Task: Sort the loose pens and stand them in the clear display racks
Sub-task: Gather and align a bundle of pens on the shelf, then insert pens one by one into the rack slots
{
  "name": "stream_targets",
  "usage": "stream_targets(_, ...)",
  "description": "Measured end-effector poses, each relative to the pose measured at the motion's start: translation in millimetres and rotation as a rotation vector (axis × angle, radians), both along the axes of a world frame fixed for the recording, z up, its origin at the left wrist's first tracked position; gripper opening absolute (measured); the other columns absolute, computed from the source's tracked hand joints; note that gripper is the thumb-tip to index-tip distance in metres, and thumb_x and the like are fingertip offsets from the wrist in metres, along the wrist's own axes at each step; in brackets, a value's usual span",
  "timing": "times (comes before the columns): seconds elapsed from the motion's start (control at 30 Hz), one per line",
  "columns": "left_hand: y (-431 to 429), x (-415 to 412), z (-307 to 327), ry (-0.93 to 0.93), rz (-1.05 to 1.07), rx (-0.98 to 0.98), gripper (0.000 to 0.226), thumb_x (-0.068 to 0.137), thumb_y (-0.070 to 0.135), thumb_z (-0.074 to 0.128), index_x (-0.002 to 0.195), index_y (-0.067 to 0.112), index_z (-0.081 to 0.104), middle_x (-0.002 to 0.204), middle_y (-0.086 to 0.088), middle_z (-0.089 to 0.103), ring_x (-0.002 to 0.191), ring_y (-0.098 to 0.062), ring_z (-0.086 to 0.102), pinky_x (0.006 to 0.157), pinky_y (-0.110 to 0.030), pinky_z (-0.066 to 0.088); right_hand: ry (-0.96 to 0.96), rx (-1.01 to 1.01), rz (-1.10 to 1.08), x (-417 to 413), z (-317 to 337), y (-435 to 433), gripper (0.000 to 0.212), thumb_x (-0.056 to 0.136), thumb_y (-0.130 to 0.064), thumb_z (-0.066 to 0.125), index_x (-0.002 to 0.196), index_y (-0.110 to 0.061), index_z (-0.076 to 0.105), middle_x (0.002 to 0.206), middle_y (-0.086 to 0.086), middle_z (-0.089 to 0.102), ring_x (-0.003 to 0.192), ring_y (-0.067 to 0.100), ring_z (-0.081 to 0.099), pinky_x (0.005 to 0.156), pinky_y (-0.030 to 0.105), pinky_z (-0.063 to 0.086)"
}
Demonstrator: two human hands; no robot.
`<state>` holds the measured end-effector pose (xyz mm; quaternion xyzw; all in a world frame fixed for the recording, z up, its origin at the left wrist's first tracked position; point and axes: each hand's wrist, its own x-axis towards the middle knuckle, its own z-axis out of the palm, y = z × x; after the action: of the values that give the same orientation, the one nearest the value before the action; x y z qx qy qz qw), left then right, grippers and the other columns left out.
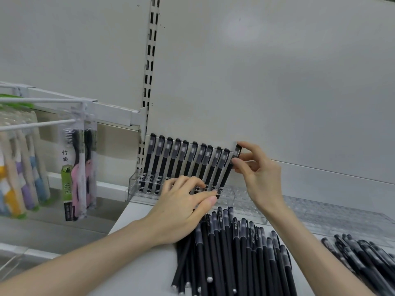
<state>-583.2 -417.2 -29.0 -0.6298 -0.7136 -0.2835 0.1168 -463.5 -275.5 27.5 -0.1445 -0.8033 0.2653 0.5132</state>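
A clear display rack (136,185) stands at the back of the white shelf, with several black capped pens (168,163) upright in its back row. My right hand (258,169) pinches the cap of one more black pen (232,162) at the right end of that row, its tip down in the rack. My left hand (183,208) rests on the rack's front with fingers spread over the holes. A pile of loose black pens (233,255) lies on the shelf in front, below both hands.
A second heap of black pens (363,257) lies at the right. More clear racks (320,212) stretch to the right along the back panel. Packaged toothbrushes (77,165) hang from white hooks at the left. A slotted upright (149,82) runs up the back wall.
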Motion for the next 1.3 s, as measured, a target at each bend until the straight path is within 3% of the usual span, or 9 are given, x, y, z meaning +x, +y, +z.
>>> stream_targets(0.2, -1, 2, 2, 0.016, 0.017, -0.012, 0.072, 0.084, 0.060, -0.004, 0.135, 0.045, 0.044, 0.123, 0.019, 0.038, 0.120, 0.005, 0.020, 0.101, -0.023, 0.004, -0.021, -0.014, 0.021, 0, 4, 4, 0.035, 0.086, -0.002, 0.066, 0.104, -0.032, 0.061, 0.075, -0.004, 0.069, 0.069, 0.006, 0.067, 0.073, 0.023, 0.056)
stream_targets(0.37, -1, 2, 2, 0.016, 0.018, -0.012, 0.073, 0.084, 0.060, -0.005, 0.135, 0.045, 0.044, 0.124, 0.020, 0.038, 0.120, 0.004, 0.020, 0.102, -0.023, 0.005, -0.073, 0.043, -0.006, -1, -7, 4, 0.038, 0.086, -0.003, 0.065, 0.110, -0.032, 0.062, 0.076, -0.011, 0.068, 0.071, 0.007, 0.066, 0.077, 0.033, 0.057)
stream_targets(0.53, 0, 2, 2, 0.028, 0.031, -0.004, 0.073, 0.084, 0.059, -0.006, 0.133, 0.046, 0.045, 0.121, 0.021, 0.039, 0.118, 0.002, 0.025, 0.102, -0.024, 0.007, -0.069, 0.068, -0.046, 0, -10, 6, 0.037, 0.086, -0.005, 0.066, 0.117, -0.026, 0.065, 0.078, -0.005, 0.070, 0.076, 0.013, 0.067, 0.078, 0.036, 0.057)
stream_targets(0.77, -1, 7, 7, 0.057, 0.038, 0.079, 0.062, 0.090, 0.056, 0.011, 0.118, 0.037, 0.062, 0.109, 0.018, 0.055, 0.110, -0.004, 0.047, 0.102, -0.024, 0.010, -0.143, 0.074, -0.113, 12, -6, 0, 0.036, 0.087, -0.013, 0.066, 0.122, -0.023, 0.061, 0.083, -0.013, 0.064, 0.075, 0.002, 0.061, 0.071, 0.013, 0.049)
stream_targets(0.9, -10, 14, 14, 0.025, 0.045, 0.014, 0.073, 0.084, 0.061, 0.004, 0.115, 0.033, 0.064, 0.120, 0.017, 0.052, 0.118, 0.000, 0.039, 0.103, -0.021, 0.009, -0.200, 0.044, -0.133, 30, -9, -13, 0.025, 0.092, -0.016, 0.060, 0.116, -0.019, 0.061, 0.086, -0.012, 0.062, 0.077, 0.000, 0.058, 0.068, 0.009, 0.045)
stream_targets(1.0, -28, 29, 15, -0.015, 0.111, -0.019, 0.069, 0.081, 0.067, 0.011, 0.108, 0.032, 0.064, 0.112, 0.018, 0.049, 0.110, -0.003, 0.039, 0.101, -0.027, 0.028, -0.353, 0.072, -0.134, 47, -13, -22, 0.017, 0.094, -0.020, 0.057, 0.108, -0.014, 0.064, 0.098, -0.004, 0.064, 0.084, 0.006, 0.058, 0.076, 0.017, 0.049)
stream_targets(1.1, -47, 54, 14, -0.140, 0.211, -0.130, 0.053, 0.087, 0.066, 0.033, 0.118, 0.028, 0.054, 0.114, 0.012, 0.047, 0.109, -0.008, 0.041, 0.096, -0.028, 0.037, -0.492, 0.045, -0.082, 66, -20, -30, 0.019, 0.094, -0.027, 0.056, 0.107, -0.016, 0.064, 0.106, -0.003, 0.063, 0.096, 0.010, 0.058, 0.089, 0.030, 0.048)
stream_targets(1.2, -58, 77, 9, -0.241, 0.321, -0.184, 0.062, 0.082, 0.070, 0.039, 0.125, 0.025, 0.044, 0.123, 0.006, 0.044, 0.117, -0.014, 0.039, 0.099, -0.032, 0.037, -0.654, 0.090, -0.012, 80, -31, -39, 0.034, 0.094, -0.040, 0.051, 0.122, -0.021, 0.057, 0.125, -0.003, 0.057, 0.117, 0.014, 0.048, 0.100, 0.029, 0.037)
stream_targets(1.3, -62, 95, 7, -0.319, 0.448, -0.202, 0.070, 0.080, 0.070, 0.045, 0.129, 0.021, 0.040, 0.123, -0.001, 0.043, 0.119, -0.021, 0.038, 0.099, -0.034, 0.036, -0.793, 0.151, 0.027, 87, -43, -49, 0.055, 0.094, -0.055, 0.042, 0.140, -0.026, 0.041, 0.147, -0.004, 0.040, 0.135, 0.021, 0.033, 0.112, 0.038, 0.025)
